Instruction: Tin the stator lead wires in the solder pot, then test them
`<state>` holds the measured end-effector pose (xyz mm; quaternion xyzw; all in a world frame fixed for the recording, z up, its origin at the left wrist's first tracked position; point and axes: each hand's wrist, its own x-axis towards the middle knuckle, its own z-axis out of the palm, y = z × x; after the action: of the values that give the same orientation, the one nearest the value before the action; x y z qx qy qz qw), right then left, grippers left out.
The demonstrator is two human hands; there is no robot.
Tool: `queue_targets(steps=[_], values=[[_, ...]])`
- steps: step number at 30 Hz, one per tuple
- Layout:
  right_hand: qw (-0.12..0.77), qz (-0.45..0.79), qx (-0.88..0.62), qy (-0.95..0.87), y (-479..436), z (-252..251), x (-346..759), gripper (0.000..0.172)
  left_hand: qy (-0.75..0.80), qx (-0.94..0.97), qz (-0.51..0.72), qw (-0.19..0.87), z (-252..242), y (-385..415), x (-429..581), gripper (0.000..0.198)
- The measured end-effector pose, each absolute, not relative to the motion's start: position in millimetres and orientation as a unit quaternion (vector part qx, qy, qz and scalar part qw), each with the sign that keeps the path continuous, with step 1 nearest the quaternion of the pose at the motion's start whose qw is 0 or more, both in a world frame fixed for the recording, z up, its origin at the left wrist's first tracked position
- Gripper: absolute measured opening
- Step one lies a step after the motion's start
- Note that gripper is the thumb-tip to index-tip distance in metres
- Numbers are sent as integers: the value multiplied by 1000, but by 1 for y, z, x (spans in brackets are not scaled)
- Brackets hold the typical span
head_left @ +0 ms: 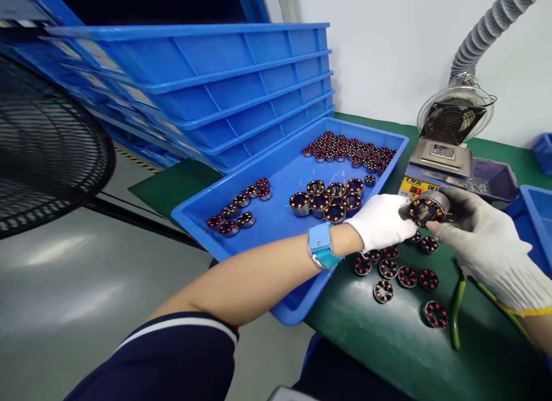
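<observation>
My left hand (383, 221), in a white glove with a blue wrist strap (319, 244) behind it, grips the left side of a large motor stator (426, 210). My right hand (489, 240), in a white knit glove with dirty grey fingertips, is closed round the stator's right side. Copper-coloured windings line the ring's open end. Below the hands, several small stators (388, 268) with red or copper coils lie on the green table (345, 320). Green-handled pliers (457, 309) rest beside them, partly under my right hand. Larger stators (319, 204) stand grouped in the blue tray near my left forearm.
The big blue tray (276, 176) also holds many small stators (351, 151) at its far end. Stacked blue crates (241, 61) rise behind it. A fan (47, 142) stands at left. A yellow-labelled device (416, 187) sits under a fume extractor (452, 122) with a hose.
</observation>
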<state>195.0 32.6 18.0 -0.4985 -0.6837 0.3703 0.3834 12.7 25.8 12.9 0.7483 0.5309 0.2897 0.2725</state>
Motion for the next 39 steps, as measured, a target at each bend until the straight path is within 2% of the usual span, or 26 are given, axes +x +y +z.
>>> queue_targets(steps=[3,6,8,12,15,17,19,21,26,28,30,32,34,36,39], values=[[377,372,-519,-671,34,22,195,67,516,726,266,369,29,25,1,25],[411,386,-496,-661,36,27,194,68,493,659,197,532,51,22,-21,18],[440,430,-479,-626,37,32,193,68,457,644,170,589,64,23,-36,17],[474,550,-462,-510,41,41,193,55,466,567,367,571,67,26,-39,18],[481,600,-443,-461,44,42,192,45,461,547,425,555,50,27,-19,69],[472,612,-438,-459,45,39,191,42,448,558,412,563,39,25,-3,85],[467,609,-441,-466,46,35,189,40,439,567,400,570,32,22,9,79],[469,598,-442,-476,46,31,188,39,443,570,390,571,31,17,15,63],[496,550,-438,-510,46,27,185,51,533,553,330,549,44,9,11,23],[504,527,-439,-525,47,27,185,51,531,542,352,548,53,7,4,20],[511,506,-441,-536,47,28,185,51,496,511,453,537,62,7,-2,19],[513,496,-438,-547,46,27,185,54,462,474,592,460,67,9,-7,19],[510,493,-432,-557,45,27,184,56,464,470,662,354,67,12,-8,22],[505,495,-428,-563,43,25,182,58,502,511,627,307,61,14,-7,28],[502,466,-434,-586,40,23,180,62,555,603,480,314,52,12,-3,29]])
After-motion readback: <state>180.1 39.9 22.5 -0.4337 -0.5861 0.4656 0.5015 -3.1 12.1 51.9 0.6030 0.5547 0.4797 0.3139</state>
